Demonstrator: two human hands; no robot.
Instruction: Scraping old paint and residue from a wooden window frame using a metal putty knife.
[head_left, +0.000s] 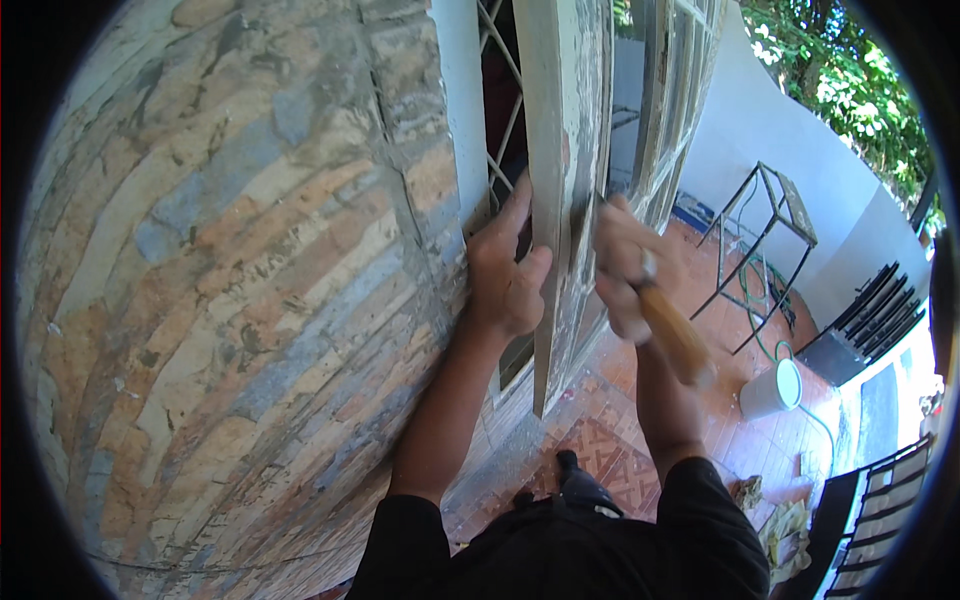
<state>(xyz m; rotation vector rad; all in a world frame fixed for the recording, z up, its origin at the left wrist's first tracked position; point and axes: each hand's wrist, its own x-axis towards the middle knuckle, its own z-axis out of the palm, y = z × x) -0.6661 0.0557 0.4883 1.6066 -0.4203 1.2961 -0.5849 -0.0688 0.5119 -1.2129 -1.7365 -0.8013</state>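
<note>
A window sash [555, 120] with flaking white paint stands swung out from the wall, its edge facing me. My left hand [508, 270] is closed on its left side, with the thumb along the edge and a finger reaching behind. Close to the sash's right face, my right hand [628, 262] is wrapped round a wooden-handled tool [675, 330]. The handle points down toward me and is smeared by motion. Its working end is hidden by my fingers and blur, so I cannot make out its kind or whether it touches the paint.
Stone cladding [250, 260] fills the left. Past the sash stands another glazed window panel [672, 130]. On the tiled floor [710, 390] are a metal-framed stand [765, 215], a green hose [755, 310], a white bucket [772, 388] and stacked dark slats [865, 320].
</note>
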